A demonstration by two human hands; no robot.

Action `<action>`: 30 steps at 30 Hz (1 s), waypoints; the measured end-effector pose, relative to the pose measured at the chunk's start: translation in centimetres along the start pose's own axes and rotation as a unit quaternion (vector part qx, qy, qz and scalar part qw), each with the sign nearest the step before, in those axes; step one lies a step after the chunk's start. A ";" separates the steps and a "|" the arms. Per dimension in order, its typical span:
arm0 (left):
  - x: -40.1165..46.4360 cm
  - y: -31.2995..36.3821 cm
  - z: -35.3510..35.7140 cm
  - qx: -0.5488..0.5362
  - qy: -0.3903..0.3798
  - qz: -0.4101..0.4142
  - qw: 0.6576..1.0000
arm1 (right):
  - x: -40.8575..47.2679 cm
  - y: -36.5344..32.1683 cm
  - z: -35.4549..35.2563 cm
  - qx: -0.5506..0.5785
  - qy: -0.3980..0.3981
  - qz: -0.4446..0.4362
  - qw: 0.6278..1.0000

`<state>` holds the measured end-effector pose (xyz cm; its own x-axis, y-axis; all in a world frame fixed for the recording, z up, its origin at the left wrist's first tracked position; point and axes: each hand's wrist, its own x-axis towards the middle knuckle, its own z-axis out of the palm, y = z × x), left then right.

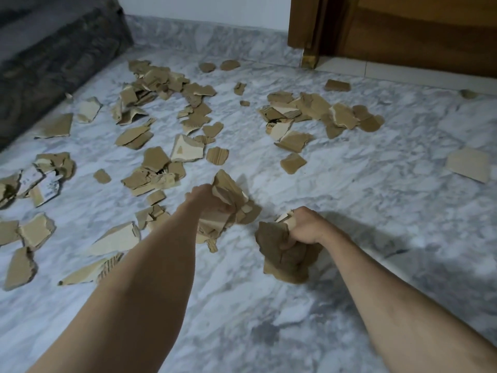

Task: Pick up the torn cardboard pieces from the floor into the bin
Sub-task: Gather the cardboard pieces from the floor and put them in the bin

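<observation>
Cardboard everywhere on the marble floor [349, 184], torn into brown and pale scraps. Both hands full already: left hand [207, 200] clamped on a thick bunch of pieces [228, 208], right hand [304, 227] clenched round a second wad [279, 254] hanging down from the fist. Hands apart, side by side, low over the floor.

Best handled, at a guess, by keeping each grip tight and level, since loose edges stick out of both bundles and look ready to slip. Probably wiser to carry these loads off to the bin than to cram in more. No bin in view, so no telling which way to turn.

Taking the wooden door [403, 30] as landmark: nearest heap of scraps [317, 114] lies just below it, well ahead of the right hand. Larger spread [161, 103] sits far left of the door, running down toward the dark sofa [53, 49] and past the left forearm. Single flat square [468, 164] rests below the door's right end, well apart from both hands. Bare floor directly beneath the right fist and toward the viewer.
</observation>
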<state>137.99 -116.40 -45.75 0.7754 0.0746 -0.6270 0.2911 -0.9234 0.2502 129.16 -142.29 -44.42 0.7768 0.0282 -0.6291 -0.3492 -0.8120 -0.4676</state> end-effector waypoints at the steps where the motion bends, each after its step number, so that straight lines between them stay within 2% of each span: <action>1: -0.1 -0.5 0.2 -0.010 -0.011 0.005 1.000 | 0.2 -0.1 -0.3 0.031 0.004 -0.001 1.000; 5: -4.1 -2.0 -1.3 -0.115 0.079 0.024 0.990 | 0.8 -2.5 -2.1 0.129 0.012 -0.032 0.991; 9: -5.8 -6.1 -4.2 -0.274 0.102 -0.005 0.956 | 2.3 -7.2 -1.4 0.110 0.022 -0.055 0.992; 15: -7.1 -14.1 -4.6 -0.223 0.124 -0.097 0.962 | 4.2 -11.4 3.8 0.034 -0.029 -0.052 0.998; 18: -6.5 -16.0 -3.2 -0.105 0.110 -0.168 0.974 | 5.0 -12.1 5.7 -0.039 0.004 -0.055 0.998; 20: -6.5 -16.3 -1.6 -0.103 0.105 -0.198 0.969 | 4.8 -12.5 6.1 -0.095 0.030 -0.059 0.993; 23: -7.0 -15.8 -0.2 -0.122 0.134 -0.190 0.965 | 4.1 -12.9 6.6 -0.136 0.067 -0.051 0.987; 30: -8.7 -14.3 0.6 -0.154 0.141 -0.146 0.967 | 1.2 -13.8 7.4 -0.094 0.067 -0.011 0.993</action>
<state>126.73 -104.04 -44.25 0.7446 0.4549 -0.4884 0.6397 -0.6952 0.3278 131.03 -126.78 -43.34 0.8502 -0.0212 -0.5260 -0.2375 -0.9071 -0.3474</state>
